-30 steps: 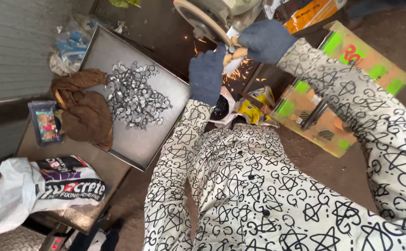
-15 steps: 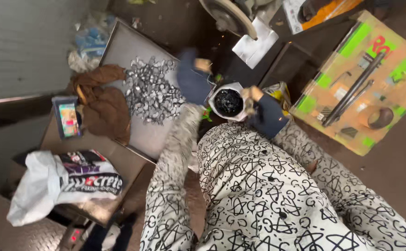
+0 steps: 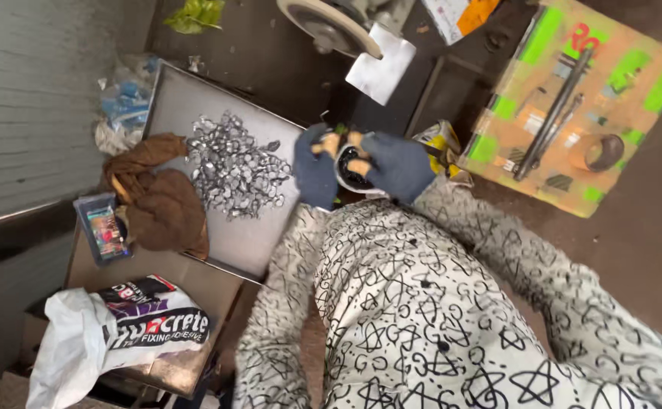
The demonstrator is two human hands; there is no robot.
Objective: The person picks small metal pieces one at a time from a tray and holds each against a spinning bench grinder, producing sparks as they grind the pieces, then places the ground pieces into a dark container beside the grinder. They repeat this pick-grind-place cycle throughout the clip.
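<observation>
Blue-gloved, both hands meet over a small round cup [image 3: 353,168] of dark contents held close to the person's chest: the left hand [image 3: 315,168] cups its side, the right hand [image 3: 399,167] closes round the other. A second ago the hands were up at the grinding wheel [image 3: 329,26] with sparks flying; now they have drawn back, so grinding has paused. Metal pieces [image 3: 236,167] lie heaped on the tray [image 3: 187,98], left.

metal tray [image 3: 255,242] | pile of silver pieces [image 3: 236,167] | brown cloth [image 3: 160,201] | grinding wheel [image 3: 329,26] | white bag [image 3: 119,329]
</observation>
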